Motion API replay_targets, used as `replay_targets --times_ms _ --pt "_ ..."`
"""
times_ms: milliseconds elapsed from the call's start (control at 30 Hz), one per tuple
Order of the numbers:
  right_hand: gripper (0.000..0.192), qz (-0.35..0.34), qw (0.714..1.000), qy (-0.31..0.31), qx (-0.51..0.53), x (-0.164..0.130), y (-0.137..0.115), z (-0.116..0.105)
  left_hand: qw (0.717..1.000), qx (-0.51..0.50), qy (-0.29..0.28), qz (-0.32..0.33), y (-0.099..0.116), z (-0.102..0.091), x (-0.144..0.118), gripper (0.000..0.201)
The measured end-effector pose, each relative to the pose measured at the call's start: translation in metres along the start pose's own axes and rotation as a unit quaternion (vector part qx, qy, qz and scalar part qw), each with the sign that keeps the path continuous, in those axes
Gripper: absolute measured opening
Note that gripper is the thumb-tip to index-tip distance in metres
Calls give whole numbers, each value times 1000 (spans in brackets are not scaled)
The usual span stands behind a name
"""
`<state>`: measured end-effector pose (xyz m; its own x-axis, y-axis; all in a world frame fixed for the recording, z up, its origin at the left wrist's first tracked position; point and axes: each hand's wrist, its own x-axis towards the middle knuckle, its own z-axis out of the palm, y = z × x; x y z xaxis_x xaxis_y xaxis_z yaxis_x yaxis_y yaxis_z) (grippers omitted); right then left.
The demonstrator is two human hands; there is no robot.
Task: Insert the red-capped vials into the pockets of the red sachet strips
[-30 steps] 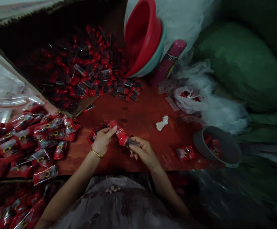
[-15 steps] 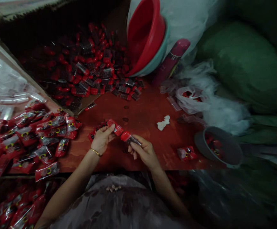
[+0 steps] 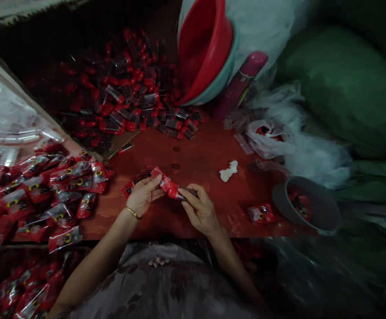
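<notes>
Sachet (image 3: pixel 162 180) pinched in left hand (image 3: pixel 142 196), red-capped vial (image 3: pixel 179 193) gripped in right hand (image 3: pixel 200 212).
Best fed in cap first, mouth held wide, above table (image 3: pixel 199 150).

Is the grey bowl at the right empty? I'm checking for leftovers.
No, the grey bowl holds a few red pieces inside it.

No lettering can be read anywhere. The red plastic packets (image 3: pixel 33 195) heaped at the left edge of the red wooden table (image 3: pixel 196 155) carry a yellow-and-black round emblem. Its wording is too blurred to make out.
</notes>
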<state>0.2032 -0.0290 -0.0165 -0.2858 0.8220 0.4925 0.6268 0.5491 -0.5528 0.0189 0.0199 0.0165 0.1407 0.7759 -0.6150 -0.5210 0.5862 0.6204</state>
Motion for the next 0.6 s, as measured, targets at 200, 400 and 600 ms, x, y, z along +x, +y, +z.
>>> replay_targets --times_ms 200,400,600 --pt "40 -6 999 25 18 3 2 5 999 8 9 32 -5 4 -3 41" --pt "36 10 998 63 22 8 -5 18 997 23 -2 79 -18 10 -6 38" --pt "37 54 992 102 54 15 -21 35 995 -16 -3 100 -22 13 -2 31"
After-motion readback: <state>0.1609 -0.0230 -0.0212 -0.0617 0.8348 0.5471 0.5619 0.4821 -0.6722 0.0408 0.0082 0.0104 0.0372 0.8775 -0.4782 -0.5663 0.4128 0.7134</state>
